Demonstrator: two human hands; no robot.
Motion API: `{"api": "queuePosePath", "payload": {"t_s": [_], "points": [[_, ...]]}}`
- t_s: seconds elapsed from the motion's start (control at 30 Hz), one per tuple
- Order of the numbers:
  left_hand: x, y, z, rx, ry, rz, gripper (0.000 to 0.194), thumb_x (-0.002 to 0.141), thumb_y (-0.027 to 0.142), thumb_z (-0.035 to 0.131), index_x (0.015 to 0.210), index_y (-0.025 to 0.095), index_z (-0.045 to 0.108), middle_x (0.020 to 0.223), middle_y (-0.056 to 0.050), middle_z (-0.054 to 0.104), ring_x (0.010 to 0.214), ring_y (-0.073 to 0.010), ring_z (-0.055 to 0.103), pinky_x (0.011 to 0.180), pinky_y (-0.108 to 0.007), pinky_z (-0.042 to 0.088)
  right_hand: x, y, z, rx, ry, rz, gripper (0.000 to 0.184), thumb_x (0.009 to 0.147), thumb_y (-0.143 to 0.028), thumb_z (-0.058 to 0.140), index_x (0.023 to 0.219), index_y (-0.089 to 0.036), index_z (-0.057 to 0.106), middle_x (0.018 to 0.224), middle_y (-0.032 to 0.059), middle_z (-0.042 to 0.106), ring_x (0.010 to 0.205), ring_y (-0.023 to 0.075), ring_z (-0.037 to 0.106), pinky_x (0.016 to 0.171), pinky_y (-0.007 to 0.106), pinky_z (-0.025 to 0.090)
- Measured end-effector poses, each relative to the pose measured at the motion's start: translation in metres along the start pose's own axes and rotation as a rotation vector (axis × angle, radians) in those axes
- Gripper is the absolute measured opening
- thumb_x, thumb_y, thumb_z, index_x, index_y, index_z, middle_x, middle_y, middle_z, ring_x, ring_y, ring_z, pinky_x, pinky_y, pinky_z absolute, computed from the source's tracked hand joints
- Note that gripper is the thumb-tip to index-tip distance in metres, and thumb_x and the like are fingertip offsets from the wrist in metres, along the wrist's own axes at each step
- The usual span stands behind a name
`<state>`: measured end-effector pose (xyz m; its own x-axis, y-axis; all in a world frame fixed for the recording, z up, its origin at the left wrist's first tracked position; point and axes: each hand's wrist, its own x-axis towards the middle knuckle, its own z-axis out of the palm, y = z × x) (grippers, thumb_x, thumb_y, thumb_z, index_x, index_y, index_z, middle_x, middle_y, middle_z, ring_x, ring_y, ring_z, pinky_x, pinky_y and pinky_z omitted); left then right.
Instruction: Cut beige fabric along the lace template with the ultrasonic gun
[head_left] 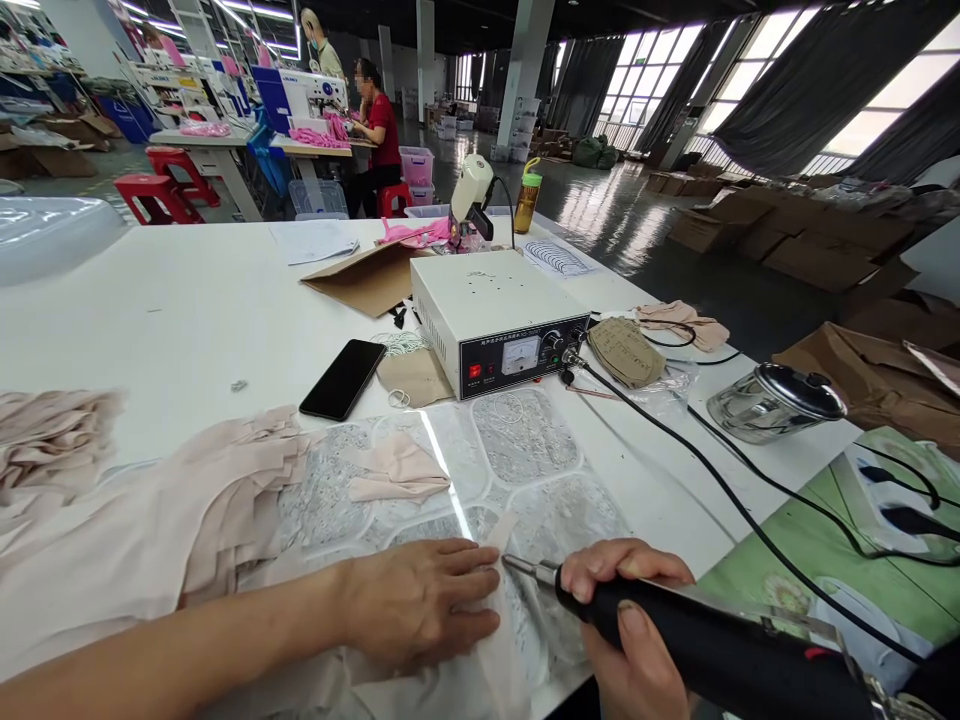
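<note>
My left hand point(424, 605) lies flat with fingers stretched over a thin beige fabric strip point(499, 650) on the patterned mat point(525, 440). In my right hand point(630, 620) is a black handheld ultrasonic cutter point(720, 640), its thin metal tip pointing left. That tip is at the strip's edge, close by my left fingertips; whether it touches the cloth I cannot tell. A small folded beige piece point(401, 468) rests farther back on the mat. To the left is a layered pile of beige fabric point(202, 500), partly beneath my forearm.
Behind the mat stands a white control box point(499, 310) with a lit red switch; its black cable point(697, 460) runs right. A phone point(343, 380), a steel lidded cup point(772, 400) and a bottle point(527, 200) are on the table. A seated person point(382, 130) works at a sewing machine beyond.
</note>
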<state>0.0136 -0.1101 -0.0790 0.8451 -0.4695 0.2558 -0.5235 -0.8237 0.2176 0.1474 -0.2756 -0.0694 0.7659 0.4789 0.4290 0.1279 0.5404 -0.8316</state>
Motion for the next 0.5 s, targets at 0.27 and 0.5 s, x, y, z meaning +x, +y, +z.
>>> {"api": "queuePosePath", "payload": {"t_s": [0.27,0.5], "points": [[-0.002,0.000,0.003,-0.048,-0.008,-0.010,0.025,0.095,0.024,0.048,0.111,0.012,0.063,0.121,-0.015,0.063,0.126,-0.0275,0.052,0.110,-0.036,0.040,0.003,0.008,-0.004,-0.018,-0.025,0.009,0.009,0.089,-0.028,0.057,0.087,-0.023,0.050,0.074,-0.0030,0.053,0.060,0.0121,0.056,0.057,0.030,0.053],[-0.032,0.038,-0.022,-0.035,0.082,-0.393,0.030,0.098,0.023,0.045,0.125,0.012,0.052,0.119,-0.015,0.062,0.106,-0.0252,0.061,0.093,-0.035,0.050,-0.005,-0.002,-0.021,0.019,0.181,0.081,0.010,0.083,-0.031,0.058,0.089,-0.024,0.054,0.075,-0.0012,0.048,0.059,0.0149,0.052,0.056,0.037,0.051]]}}
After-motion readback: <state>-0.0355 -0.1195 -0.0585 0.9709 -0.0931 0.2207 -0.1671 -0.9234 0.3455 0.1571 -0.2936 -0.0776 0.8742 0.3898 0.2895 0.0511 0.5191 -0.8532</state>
